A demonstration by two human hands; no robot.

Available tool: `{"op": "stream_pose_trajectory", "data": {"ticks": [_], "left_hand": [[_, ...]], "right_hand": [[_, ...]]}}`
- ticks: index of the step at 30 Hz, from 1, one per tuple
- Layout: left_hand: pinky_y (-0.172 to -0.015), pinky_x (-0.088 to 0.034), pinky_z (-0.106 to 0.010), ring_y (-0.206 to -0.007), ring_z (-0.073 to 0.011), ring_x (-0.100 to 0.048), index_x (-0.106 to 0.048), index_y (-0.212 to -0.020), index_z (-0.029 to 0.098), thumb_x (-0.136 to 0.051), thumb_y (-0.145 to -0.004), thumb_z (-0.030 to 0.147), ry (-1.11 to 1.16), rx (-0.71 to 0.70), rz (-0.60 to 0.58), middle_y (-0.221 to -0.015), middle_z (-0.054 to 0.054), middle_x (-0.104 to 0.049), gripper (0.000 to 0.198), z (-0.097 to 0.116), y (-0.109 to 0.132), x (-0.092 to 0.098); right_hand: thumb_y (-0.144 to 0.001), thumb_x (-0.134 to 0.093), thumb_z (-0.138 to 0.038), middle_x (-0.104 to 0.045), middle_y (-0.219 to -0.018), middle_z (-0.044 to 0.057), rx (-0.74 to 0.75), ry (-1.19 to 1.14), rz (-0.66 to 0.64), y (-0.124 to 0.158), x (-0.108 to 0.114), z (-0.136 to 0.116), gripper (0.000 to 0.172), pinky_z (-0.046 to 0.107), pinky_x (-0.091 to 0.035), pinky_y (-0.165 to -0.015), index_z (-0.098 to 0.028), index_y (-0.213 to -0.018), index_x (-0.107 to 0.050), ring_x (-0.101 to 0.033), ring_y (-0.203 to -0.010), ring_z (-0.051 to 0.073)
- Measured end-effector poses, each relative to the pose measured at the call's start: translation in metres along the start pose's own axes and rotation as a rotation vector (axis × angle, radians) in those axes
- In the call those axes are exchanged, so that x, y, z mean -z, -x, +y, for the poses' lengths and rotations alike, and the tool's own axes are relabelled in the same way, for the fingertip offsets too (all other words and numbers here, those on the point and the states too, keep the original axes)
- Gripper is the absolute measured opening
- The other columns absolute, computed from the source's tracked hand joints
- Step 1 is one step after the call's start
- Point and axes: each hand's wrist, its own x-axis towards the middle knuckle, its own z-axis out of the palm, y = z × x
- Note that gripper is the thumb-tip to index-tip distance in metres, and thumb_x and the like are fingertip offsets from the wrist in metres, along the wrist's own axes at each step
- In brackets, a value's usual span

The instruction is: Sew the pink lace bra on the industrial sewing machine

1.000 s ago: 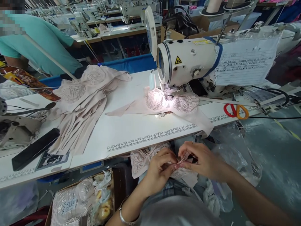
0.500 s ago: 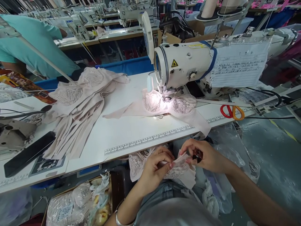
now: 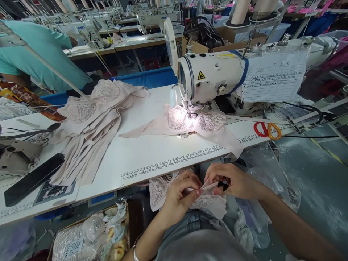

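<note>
Rows of sewing stations fill the upper frame; a long white work table [image 3: 152, 156] with a printed ruler along its near edge crosses the middle. White industrial sewing machine [image 3: 214, 78] sits upper centre-right, its lamp lit over a pale pink lace bra piece [image 3: 195, 123] lying under the needle, one strap end hanging over the table's near edge. Stack of beige lace garments [image 3: 89, 123] lies left of centre, well apart from the machine, with bare table between. Red-and-orange-handled scissors [image 3: 266, 129] lie on the table right of the machine. Black flat bar [image 3: 32, 179] rests near the left table edge.

Below the table edge, lower centre, both hands meet over the lap. Left hand [image 3: 181, 197] pinches a fold of the pale lace garment on the lap [image 3: 160, 188] between thumb and fingers. Right hand [image 3: 233, 181] is closed on the same fabric, just beside the left, with a small dark object [image 3: 225, 185] at its fingers; what it is cannot be told. Clear plastic bag [image 3: 272, 174] hangs right of the hands.
</note>
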Motion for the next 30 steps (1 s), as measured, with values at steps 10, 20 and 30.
{"op": "stream_pose_trajectory", "data": {"ticks": [10, 20, 30], "left_hand": [[-0.069, -0.043, -0.025, -0.08, -0.0164, -0.059, -0.063, -0.076, 0.016, -0.064, -0.093, 0.033, 0.131, 0.137, 0.016, -0.093, -0.008, -0.07, 0.024, -0.002, 0.005, 0.0], [-0.07, -0.044, -0.024, -0.08, -0.0159, -0.06, -0.06, -0.072, 0.017, -0.062, -0.093, 0.032, 0.058, 0.11, 0.046, -0.091, -0.008, -0.072, 0.026, 0.0, 0.006, -0.004], [-0.068, -0.044, -0.024, -0.079, -0.0162, -0.061, -0.057, -0.07, 0.017, -0.057, -0.093, 0.026, -0.007, 0.067, 0.054, -0.089, -0.007, -0.069, 0.025, 0.003, 0.003, -0.006]], "right_hand": [[-0.095, -0.06, -0.038, -0.064, -0.09, 0.005, -0.002, -0.258, 0.142, -0.001, -0.002, 0.003, 0.025, 0.022, -0.04, -0.044, -0.018, -0.079, -0.063, -0.048, -0.047, 0.006], [-0.091, -0.067, -0.034, -0.061, -0.083, 0.002, -0.059, -0.391, 0.365, -0.002, -0.02, 0.001, 0.03, 0.022, -0.039, -0.046, -0.02, -0.07, -0.05, -0.043, -0.05, 0.006], [-0.089, -0.068, -0.039, -0.053, -0.073, -0.003, -0.127, -0.38, 0.441, -0.003, -0.025, -0.005, 0.029, 0.021, -0.035, -0.043, -0.022, -0.078, -0.047, -0.04, -0.048, 0.007]]}}
